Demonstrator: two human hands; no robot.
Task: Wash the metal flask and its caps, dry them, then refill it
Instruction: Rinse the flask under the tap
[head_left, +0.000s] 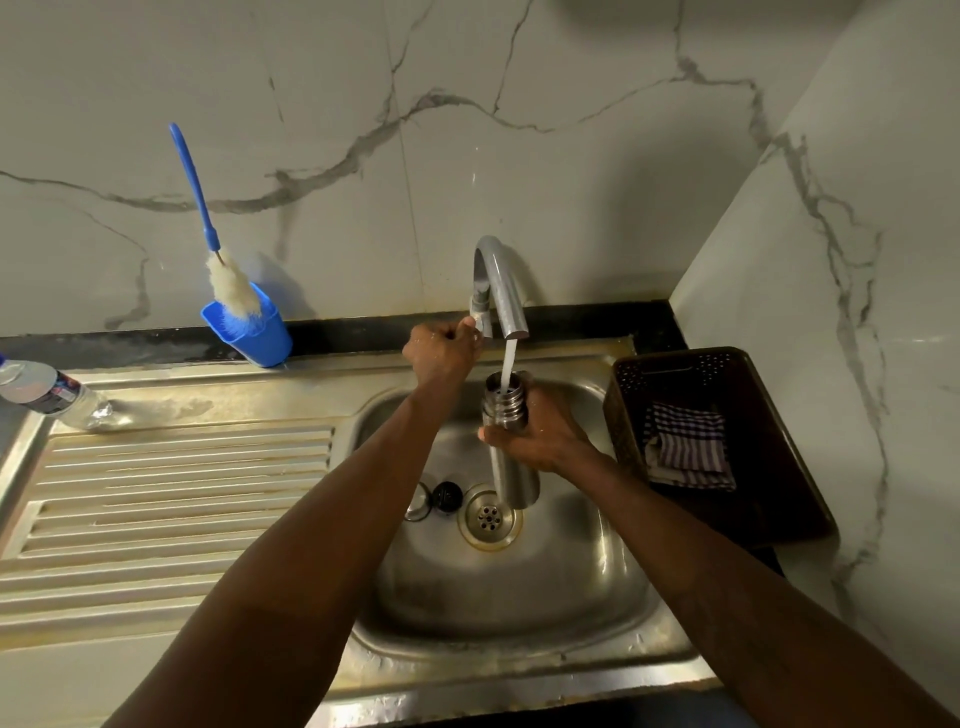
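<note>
Water (508, 364) runs in a thin white stream from the curved steel tap (503, 283) straight into the open mouth of the metal flask (515, 480). The flask stands upright over the sink basin (519, 597), just above and to the right of the drain (488, 517), with its threaded neck right under the spout. The right hand (543, 436) grips it around the upper body, fingers wrapped round the steel below the threads. The left hand (441, 351) reaches to the far side of the basin and pinches the small tap lever (480, 317) between thumb and curled fingers.

Two caps lie on the basin floor just left of the drain: a black cap (447, 496) and, touching it on its left, a rounder steel-rimmed cap (418, 505) (partly hidden by the left forearm).

On the far left, a blue holder (257, 335) leans at the wall, and a bottle brush (193, 176) with a blue handle stands in it, bristles down. A clear plastic bottle (49, 392) lies on its side at the far left corner of the ribbed drainboard (156, 493). Right of the sink, on the desk, sits a dark perforated basket (779, 493) with a folded checked cloth (685, 449) inside.
</note>
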